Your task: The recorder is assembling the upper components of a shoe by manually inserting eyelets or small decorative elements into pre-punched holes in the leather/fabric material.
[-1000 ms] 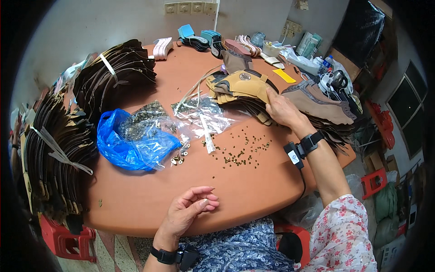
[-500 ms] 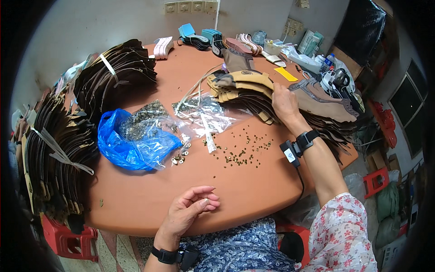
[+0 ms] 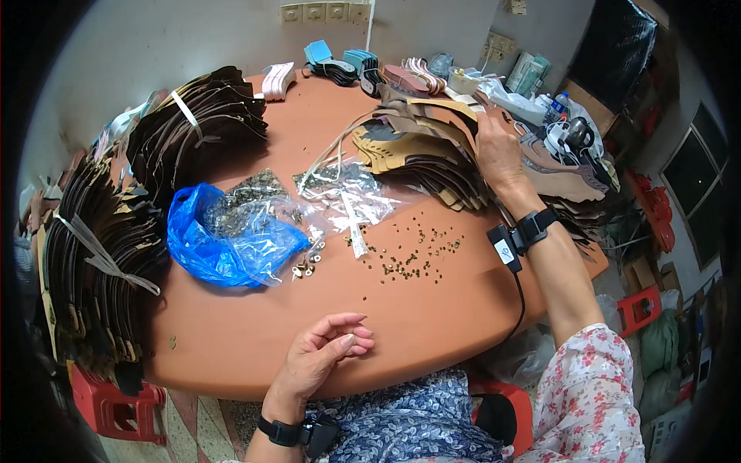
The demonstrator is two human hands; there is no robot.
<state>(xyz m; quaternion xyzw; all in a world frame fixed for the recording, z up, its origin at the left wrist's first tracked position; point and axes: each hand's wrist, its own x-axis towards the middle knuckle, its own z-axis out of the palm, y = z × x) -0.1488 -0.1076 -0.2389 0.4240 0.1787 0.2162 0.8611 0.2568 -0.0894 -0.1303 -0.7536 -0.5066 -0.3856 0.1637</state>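
At the back right, my right hand [image 3: 498, 150] is closed on the edge of a tan and dark leather piece [image 3: 444, 106], lifted above a fanned stack of cut leather pieces [image 3: 421, 166]. These look like shoe-upper parts. Close by on the right lies another stack of brown leather pieces [image 3: 559, 177]. My left hand [image 3: 328, 351] rests near the table's front edge, palm turned inward, fingers loosely curved and holding nothing I can see. Between the hands, small dark brassy metal bits [image 3: 409, 266] are scattered on the brown table [image 3: 347, 297].
A blue plastic bag [image 3: 201, 247] and a clear bag [image 3: 363, 201] lie mid-table, with several white-and-brass bits [image 3: 305, 268] beside them. Tied leather stacks [image 3: 197, 127] stand on the left. Bottles and a dark kettle-like thing [image 3: 579, 133] crowd the back right. Red stools [image 3: 120, 405] stand below.
My right hand has moved back and slightly right, and a leather piece now lifts and bends above the stack. The left hand has hardly moved.
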